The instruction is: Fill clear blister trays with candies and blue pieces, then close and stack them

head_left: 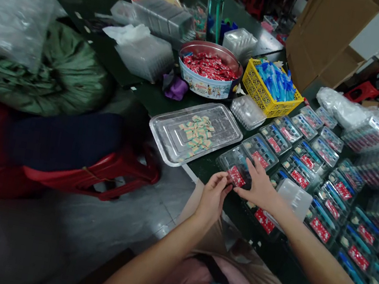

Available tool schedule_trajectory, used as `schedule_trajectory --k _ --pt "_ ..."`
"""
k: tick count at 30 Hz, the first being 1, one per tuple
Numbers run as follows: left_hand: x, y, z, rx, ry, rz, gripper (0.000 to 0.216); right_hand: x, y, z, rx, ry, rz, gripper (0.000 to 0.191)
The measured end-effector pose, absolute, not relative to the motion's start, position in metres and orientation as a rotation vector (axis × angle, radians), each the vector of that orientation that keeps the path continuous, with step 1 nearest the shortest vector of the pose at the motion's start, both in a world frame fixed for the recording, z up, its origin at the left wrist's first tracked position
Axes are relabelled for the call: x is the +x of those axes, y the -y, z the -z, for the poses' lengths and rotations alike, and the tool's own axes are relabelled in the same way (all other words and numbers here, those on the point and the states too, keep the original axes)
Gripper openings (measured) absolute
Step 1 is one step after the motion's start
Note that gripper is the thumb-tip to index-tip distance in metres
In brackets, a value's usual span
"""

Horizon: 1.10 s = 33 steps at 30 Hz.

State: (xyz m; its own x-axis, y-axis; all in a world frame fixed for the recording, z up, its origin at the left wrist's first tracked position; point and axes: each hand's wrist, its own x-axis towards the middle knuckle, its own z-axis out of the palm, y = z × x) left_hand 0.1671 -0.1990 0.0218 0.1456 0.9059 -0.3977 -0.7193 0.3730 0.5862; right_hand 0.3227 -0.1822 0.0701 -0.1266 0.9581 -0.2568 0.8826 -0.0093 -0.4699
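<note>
At the table's near edge lies a clear plastic box (229,156) with a red white-patterned packet (236,175) in its near part. My left hand (214,194) is closed at the box's near corner, fingertips pinched on its edge. Over the box's right side my right hand (259,183) spreads its thumb and fingers, touching it. Just behind stands another clear box (261,149) with a similar red packet. A shallow clear tray (166,126) to the left holds small pale and green pieces (196,133).
Rows of filled boxes (320,229) cover the right side. Behind the tray stand a round tin (206,86) of red packets and a yellow basket (271,108) of blue items. A red stool (97,172) is at left, a cardboard box (327,34) at the back.
</note>
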Motion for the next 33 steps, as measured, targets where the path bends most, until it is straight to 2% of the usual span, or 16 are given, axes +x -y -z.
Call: schedule_trajectory --k 5,17,23,26,30,33 --pt "0.162 0.199 -0.010 0.209 -0.949 -1.279 0.028 0.314 0.169 -0.059 -2.171 2.166 -0.753 0.103" --pt "0.161 0.196 -0.011 0.214 -0.980 -1.206 0.028 0.304 0.164 -0.043 -2.190 2.432 -0.506 0.091" --pt "0.165 0.193 -0.010 0.284 -0.997 -1.203 0.030 0.302 0.165 -0.038 -2.135 2.418 -0.496 0.097" --pt "0.162 0.189 -0.010 0.296 -1.051 -1.225 0.034 0.313 0.166 -0.047 -2.052 2.354 -0.533 0.103" --pt "0.158 0.198 -0.017 0.403 -1.092 -1.310 0.041 0.363 0.186 -0.080 -1.952 2.214 -0.425 0.096" --pt "0.169 0.214 -0.025 0.572 -1.004 -1.283 0.039 0.415 0.221 -0.099 -2.008 2.116 -0.418 0.099"
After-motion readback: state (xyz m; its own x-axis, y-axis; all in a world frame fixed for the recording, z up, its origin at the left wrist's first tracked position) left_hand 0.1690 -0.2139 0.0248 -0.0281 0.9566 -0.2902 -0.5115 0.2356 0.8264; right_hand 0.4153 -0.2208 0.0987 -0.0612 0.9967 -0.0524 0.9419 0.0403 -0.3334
